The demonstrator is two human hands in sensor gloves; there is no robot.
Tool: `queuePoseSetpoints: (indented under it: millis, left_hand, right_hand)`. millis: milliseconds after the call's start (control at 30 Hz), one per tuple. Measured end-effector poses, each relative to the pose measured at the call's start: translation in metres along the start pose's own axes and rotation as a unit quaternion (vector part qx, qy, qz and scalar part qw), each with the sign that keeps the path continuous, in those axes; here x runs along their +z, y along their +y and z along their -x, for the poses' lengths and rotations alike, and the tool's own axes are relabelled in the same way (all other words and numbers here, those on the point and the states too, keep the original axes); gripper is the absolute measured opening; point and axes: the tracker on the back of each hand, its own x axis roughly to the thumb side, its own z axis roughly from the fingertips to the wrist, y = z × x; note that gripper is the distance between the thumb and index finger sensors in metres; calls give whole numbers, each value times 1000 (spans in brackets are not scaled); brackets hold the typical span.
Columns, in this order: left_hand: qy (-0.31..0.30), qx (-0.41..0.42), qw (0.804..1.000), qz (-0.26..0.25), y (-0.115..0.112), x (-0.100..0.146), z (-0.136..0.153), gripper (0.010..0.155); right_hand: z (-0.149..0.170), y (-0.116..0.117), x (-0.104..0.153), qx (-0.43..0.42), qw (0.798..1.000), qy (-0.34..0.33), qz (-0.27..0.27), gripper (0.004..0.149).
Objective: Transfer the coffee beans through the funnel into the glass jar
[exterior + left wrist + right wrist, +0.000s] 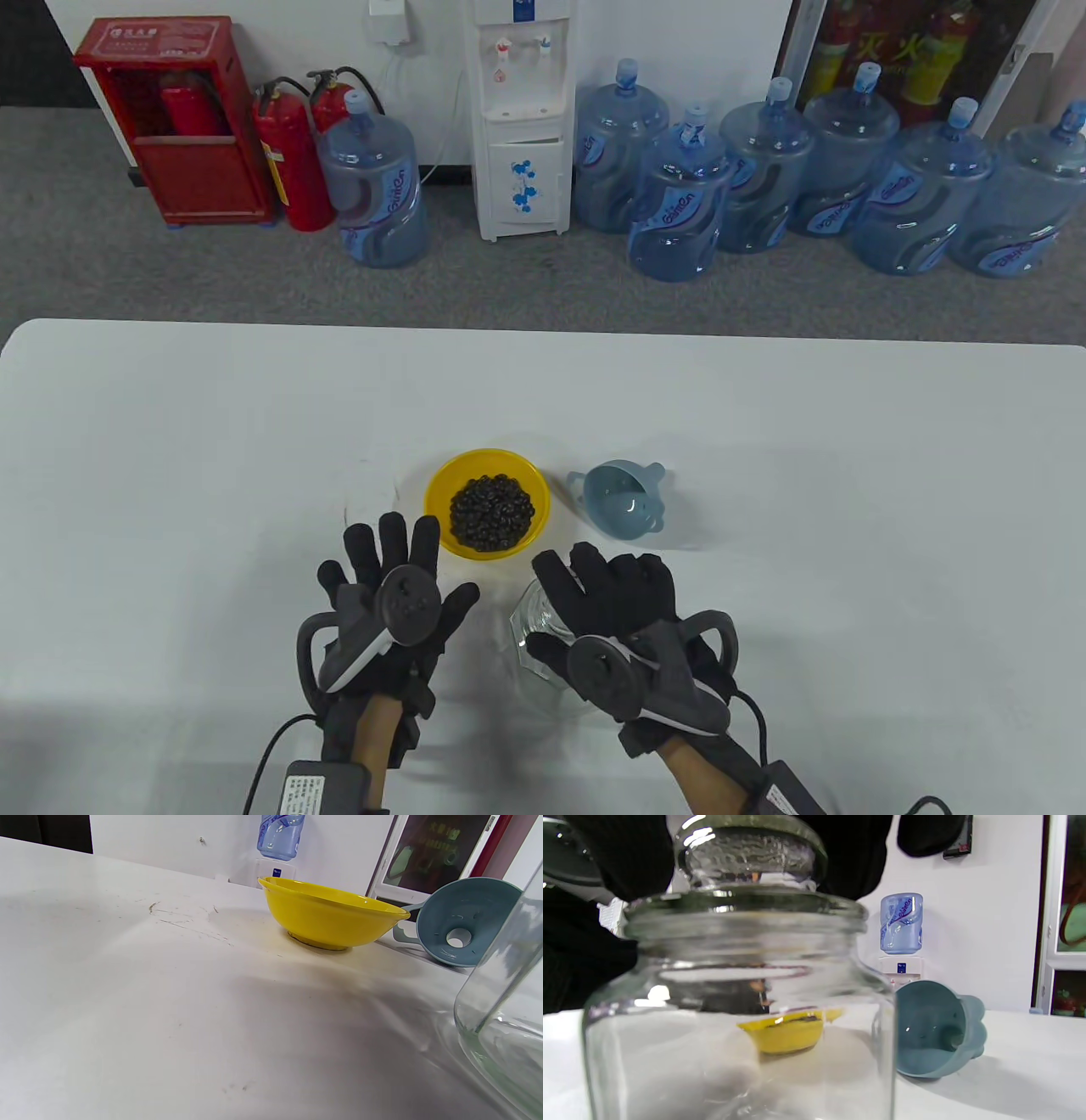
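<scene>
Fingers fanned wide on the left hand (386,594), palm down above bare table (170,441), touching nothing. Just ahead of it sits the yellow bowl (487,503), its beans (492,512) a dark heap inside. Next along, the jar (536,645) stands near the front edge, and the right hand (615,615) is over its top; the right wrist view shows dark fingertips (632,853) either side of the glass lid knob (751,851), looking like a pinch, though contact isn't clear. Further right and a little back, the blue funnel (625,499) lies tipped on its side, mouth facing the hands, well apart from the jar.

So we look to be at the opening step: lid off first. After that the funnel needs righting and seating spout-down in the jar's mouth before the bowl is tipped.

Beyond the scuffed white table: grey carpet, water bottles (764,178), a dispenser (519,119), red extinguishers (293,161).
</scene>
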Motion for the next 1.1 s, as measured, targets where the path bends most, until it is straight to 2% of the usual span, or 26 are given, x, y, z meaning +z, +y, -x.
queuePoseSetpoints:
  millis: [300, 533, 633, 767, 900, 1100]
  left_hand:
    - [1, 5, 1000, 6, 0, 0, 1, 83]
    - [2, 4, 1000, 8, 0, 0, 1, 83]
    - [2, 4, 1000, 10, 0, 0, 1, 83]
    - [2, 2, 1000, 7, 0, 0, 1, 83]
    - [4, 3, 1000, 8, 0, 0, 2, 82]
    - [5, 4, 1000, 8, 1, 0, 3, 82]
  right_hand:
    - [21, -12, -1, -104, 994, -12, 25, 75]
    - [69, -38, 13, -214, 970, 44, 102, 76]
    - [102, -45, 26, -197, 968, 98, 119, 75]
    - [138, -43, 41, -138, 972, 158, 108, 75]
    - [180, -27, 58, -87, 964, 241, 67, 75]
    - [219, 6, 77, -41, 946, 321, 11, 76]
